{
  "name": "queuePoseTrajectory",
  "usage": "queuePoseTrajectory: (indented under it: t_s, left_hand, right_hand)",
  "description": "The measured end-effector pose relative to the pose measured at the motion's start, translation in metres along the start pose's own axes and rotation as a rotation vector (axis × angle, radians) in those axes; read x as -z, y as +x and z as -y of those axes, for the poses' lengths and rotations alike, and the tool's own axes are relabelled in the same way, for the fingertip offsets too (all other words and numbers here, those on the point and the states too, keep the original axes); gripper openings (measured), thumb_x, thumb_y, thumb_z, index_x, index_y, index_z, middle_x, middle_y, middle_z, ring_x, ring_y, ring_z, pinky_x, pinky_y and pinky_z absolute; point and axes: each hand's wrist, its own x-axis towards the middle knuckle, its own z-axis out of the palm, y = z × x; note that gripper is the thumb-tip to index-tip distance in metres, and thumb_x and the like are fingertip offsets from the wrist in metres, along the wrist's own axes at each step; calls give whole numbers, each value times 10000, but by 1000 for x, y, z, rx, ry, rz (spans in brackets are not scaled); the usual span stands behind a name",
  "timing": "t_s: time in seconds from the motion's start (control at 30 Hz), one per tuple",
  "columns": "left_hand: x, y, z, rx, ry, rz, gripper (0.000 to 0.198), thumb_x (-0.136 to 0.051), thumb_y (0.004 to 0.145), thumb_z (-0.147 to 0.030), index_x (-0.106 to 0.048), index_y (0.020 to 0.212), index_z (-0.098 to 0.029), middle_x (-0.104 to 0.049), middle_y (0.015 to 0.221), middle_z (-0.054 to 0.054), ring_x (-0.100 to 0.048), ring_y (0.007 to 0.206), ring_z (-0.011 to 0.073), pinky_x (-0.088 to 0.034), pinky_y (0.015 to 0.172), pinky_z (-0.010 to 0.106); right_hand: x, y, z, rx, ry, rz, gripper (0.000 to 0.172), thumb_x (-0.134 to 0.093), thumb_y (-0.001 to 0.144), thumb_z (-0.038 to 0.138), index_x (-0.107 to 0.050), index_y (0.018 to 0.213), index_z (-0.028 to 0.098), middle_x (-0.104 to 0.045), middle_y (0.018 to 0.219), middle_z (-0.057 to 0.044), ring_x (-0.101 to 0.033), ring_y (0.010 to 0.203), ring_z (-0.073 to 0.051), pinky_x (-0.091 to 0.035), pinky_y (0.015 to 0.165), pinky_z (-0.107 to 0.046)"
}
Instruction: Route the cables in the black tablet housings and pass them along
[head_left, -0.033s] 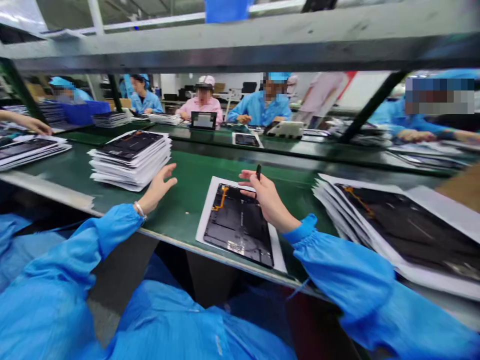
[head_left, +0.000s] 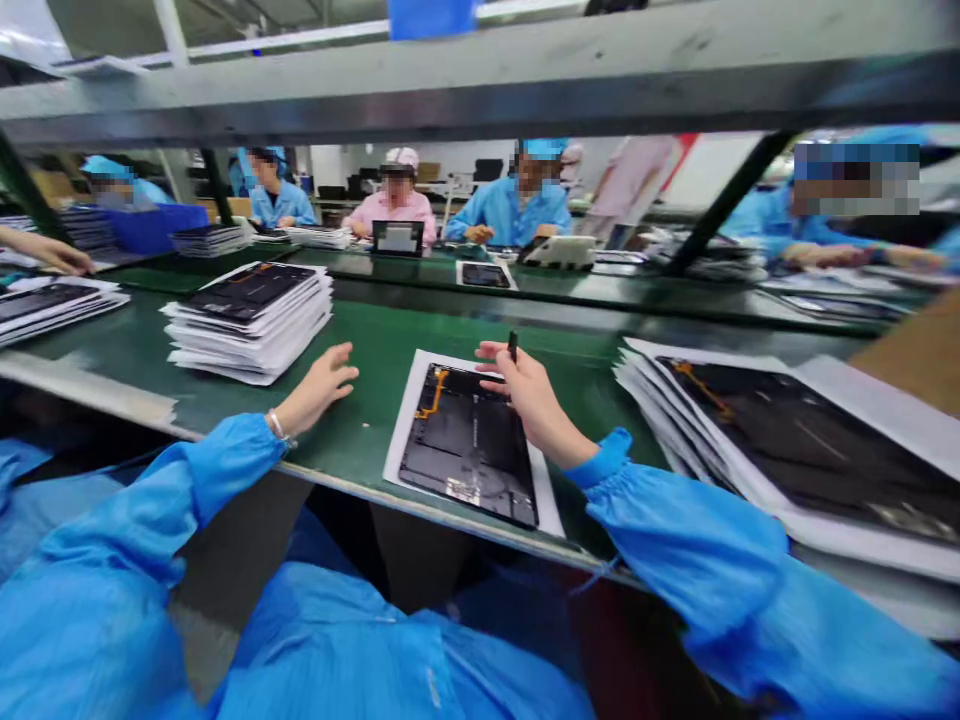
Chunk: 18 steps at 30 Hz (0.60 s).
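A dark tablet panel (head_left: 480, 445) with an orange flex cable lies on a white sheet (head_left: 403, 440) at the bench's front edge. Above its upper right part hovers my right hand (head_left: 529, 390), pinching a slim black pen-like tool (head_left: 513, 345); the other fingers stretch out to the left. The tool's lower end is hidden by the hand. My left hand (head_left: 319, 387) is open and holds nothing, between that sheet and a stack of white sheets (head_left: 251, 340) topped by another dark panel (head_left: 251, 290).
At right, another stack of sheets (head_left: 652, 415) carries a large dark panel (head_left: 817, 440). A co-worker's hand (head_left: 56, 250) is over papers at far left. A grey beam (head_left: 480, 85) crosses overhead. Several co-workers sit across the green bench (head_left: 375, 325).
My left hand has drawn slightly away from the stack, toward the panel in front of me. The whole view has shifted a little. My right hand keeps the tool above the panel.
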Motion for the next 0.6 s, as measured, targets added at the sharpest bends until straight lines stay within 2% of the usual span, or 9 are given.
queuePoseTrajectory:
  t_s: [0.1, 0.17, 0.27, 0.37, 0.43, 0.5, 0.6]
  left_hand:
    - [-29, -5, 4, 116, 75, 121, 595, -685, 865, -200, -473, 1421, -219, -407, 1532, 157, -448, 1400, 279, -505, 1095, 507]
    - [-44, -6, 0, 203, 144, 202, 658, -732, 851, -253, -454, 1445, -213, -476, 1475, 174, -539, 1314, 296, -561, 1015, 513]
    - [-60, -4, -9, 307, 265, 265, 777, -786, 820, -293, -400, 1491, -233, -571, 1388, 166, -657, 1135, 277, -593, 934, 495]
    - [-72, 0, -11, 334, 361, 256, 814, -785, 824, -340, -360, 1513, -253, -631, 1319, 149, -699, 980, 230, -602, 861, 442]
    - [-79, 1, -7, 313, 394, 263, 711, -779, 827, -368, -466, 1444, -205, -681, 1225, 142, -704, 914, 214, -597, 838, 402]
    - [-85, 3, 0, 268, 417, 286, 537, -782, 824, -374, -618, 1270, -122, -721, 1103, 139, -705, 884, 210, -585, 852, 366]
    - [-88, 14, 8, 168, 491, 285, 334, -748, 868, -335, -688, 1078, -83, -725, 1034, 114, -697, 907, 197, -571, 887, 342]
  right_hand:
    - [3, -33, -8, 35, -8, 2, 386, -330, 1027, 342, -576, 1297, 220, -659, 1295, -131, -654, 1154, -256, -570, 986, -514]
    - [-1, -46, -6, 98, 2, 57, 336, -452, 967, 248, -638, 1247, 253, -664, 1303, -90, -600, 1239, -259, -484, 1107, -532]
    - [-10, -54, 4, 236, -84, 189, 408, -461, 934, 143, -634, 1289, 244, -620, 1371, -105, -538, 1304, -276, -482, 1106, -547]
    - [-13, -53, 11, 318, -245, 260, 474, -399, 951, 92, -557, 1386, 192, -553, 1434, -166, -478, 1354, -305, -510, 1062, -578]
    - [-12, -53, 14, 325, -289, 248, 483, -394, 954, 78, -539, 1404, 176, -524, 1459, -179, -447, 1381, -321, -499, 1078, -585]
    - [-10, -53, 16, 334, -296, 217, 483, -396, 952, 75, -538, 1406, 161, -493, 1488, -182, -417, 1404, -344, -472, 1108, -597]
    - [-9, -53, 15, 351, -242, 150, 470, -391, 950, 87, -552, 1388, 147, -466, 1506, -182, -386, 1424, -365, -453, 1128, -608]
